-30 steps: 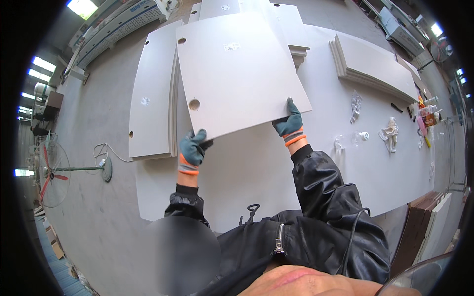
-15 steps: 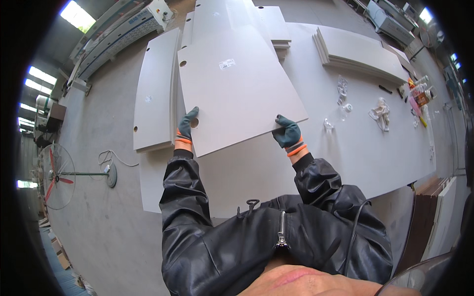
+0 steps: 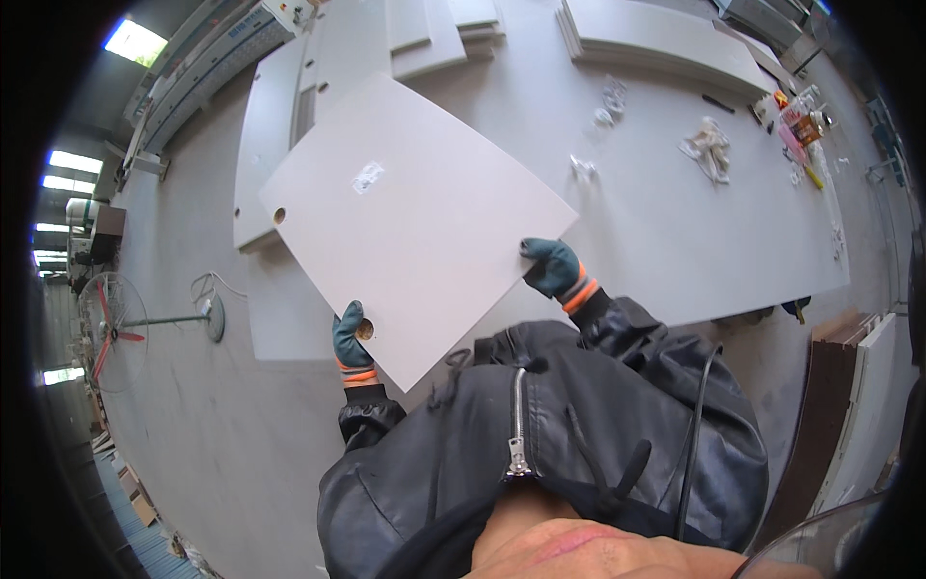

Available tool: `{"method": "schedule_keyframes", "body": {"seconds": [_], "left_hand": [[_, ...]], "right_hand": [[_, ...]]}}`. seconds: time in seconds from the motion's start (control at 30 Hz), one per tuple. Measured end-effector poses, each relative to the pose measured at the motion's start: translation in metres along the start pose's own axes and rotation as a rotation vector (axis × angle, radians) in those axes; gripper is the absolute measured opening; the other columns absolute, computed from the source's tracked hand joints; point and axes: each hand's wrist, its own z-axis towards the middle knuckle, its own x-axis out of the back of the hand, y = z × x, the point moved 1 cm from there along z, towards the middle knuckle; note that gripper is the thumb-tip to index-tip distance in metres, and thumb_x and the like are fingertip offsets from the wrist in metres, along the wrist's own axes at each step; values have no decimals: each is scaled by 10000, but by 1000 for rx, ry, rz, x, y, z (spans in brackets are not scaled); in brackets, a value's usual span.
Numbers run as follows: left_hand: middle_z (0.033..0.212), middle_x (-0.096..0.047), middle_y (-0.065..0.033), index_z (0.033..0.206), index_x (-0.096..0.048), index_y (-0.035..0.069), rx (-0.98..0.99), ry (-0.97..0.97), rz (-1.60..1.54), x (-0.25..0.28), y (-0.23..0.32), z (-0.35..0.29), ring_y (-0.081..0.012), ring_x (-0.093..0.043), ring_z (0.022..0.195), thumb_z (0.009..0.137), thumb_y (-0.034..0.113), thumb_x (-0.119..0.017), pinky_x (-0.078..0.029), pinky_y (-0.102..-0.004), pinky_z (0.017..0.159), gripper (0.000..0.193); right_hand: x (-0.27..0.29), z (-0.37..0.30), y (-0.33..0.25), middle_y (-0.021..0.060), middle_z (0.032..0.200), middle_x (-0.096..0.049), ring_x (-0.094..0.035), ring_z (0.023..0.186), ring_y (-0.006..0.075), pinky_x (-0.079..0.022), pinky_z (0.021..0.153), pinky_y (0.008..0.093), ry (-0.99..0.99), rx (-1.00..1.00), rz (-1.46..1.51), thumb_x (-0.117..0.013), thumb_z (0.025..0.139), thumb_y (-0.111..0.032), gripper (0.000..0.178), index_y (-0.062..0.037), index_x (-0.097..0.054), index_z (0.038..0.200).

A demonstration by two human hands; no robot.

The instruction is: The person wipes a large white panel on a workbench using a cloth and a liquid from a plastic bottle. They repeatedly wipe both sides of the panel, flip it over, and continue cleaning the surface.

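A flat white panel [image 3: 424,222] with a paper label [image 3: 367,178] and two round holes along its left edge is held tilted in front of me. My left hand [image 3: 351,338], in a dark green glove with an orange cuff, grips its left edge beside the nearer hole. On the panel's right edge, near the corner, my gloved right hand [image 3: 554,267] is closed with the thumb on top. The fingers of both hands are partly hidden under the panel. Behind it lies a stack of similar white panels [image 3: 260,135].
More white boards [image 3: 666,43] are stacked at the back right of the white table [image 3: 694,261]. A crumpled cloth [image 3: 709,150], clear plastic bags [image 3: 614,95] and bottles [image 3: 808,125] lie to the right. A standing fan [image 3: 114,333] is on the floor at left. Brown boards [image 3: 820,405] lean at lower right.
The panel has come nearer to me, away from the stacks, and turned so its near corner points toward my body. My left hand has moved down with it; both hands keep their hold.
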Motion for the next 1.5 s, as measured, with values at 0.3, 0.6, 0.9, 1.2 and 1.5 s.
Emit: {"method": "schedule_keyframes", "body": {"seconds": [0.3,0.6,0.9,1.2,1.5], "left_hand": [[1055,-742,-135,1110,-681,-19,25,-29,-159,-19,-118,-193,-258,-737,932,962,106,-640,-617,-394,851,198],[1050,-745,-101,1067,-698,14,273,166,-339,-71,-203,-268,-246,-725,951,956,129,-658,-594,-399,870,165],[1175,-717,-121,1182,-678,5,288,100,-323,-88,-274,-301,-261,-689,1076,983,155,-628,-556,-429,966,254],[1024,-736,-63,1086,-702,60,677,-403,-578,-173,-355,-294,-213,-694,969,1022,217,-631,-554,-384,905,184],[1204,-699,-103,1167,-666,73,743,-113,-481,-358,-456,-292,-271,-646,1146,988,264,-680,-511,-464,1046,263]], "right_hand": [[69,-116,-25,109,1161,-734,-677,1107,212,-521,1020,358,-68,-158,62,-694,769,108,310,-22,-742,1046],[111,-197,-61,110,1183,-699,-671,1065,228,-545,992,382,12,-405,142,-690,831,79,315,-1,-697,1136],[105,-227,-121,102,987,-719,-687,908,230,-580,860,417,181,-386,147,-711,835,-22,241,5,-716,1074],[153,-204,-197,95,1182,-718,-685,1029,210,-544,901,328,417,-450,-135,-737,916,-180,394,0,-679,1261],[317,-191,-268,52,1120,-749,-642,905,130,-513,722,283,391,-265,-612,-733,912,-295,395,-66,-732,1233]]}}
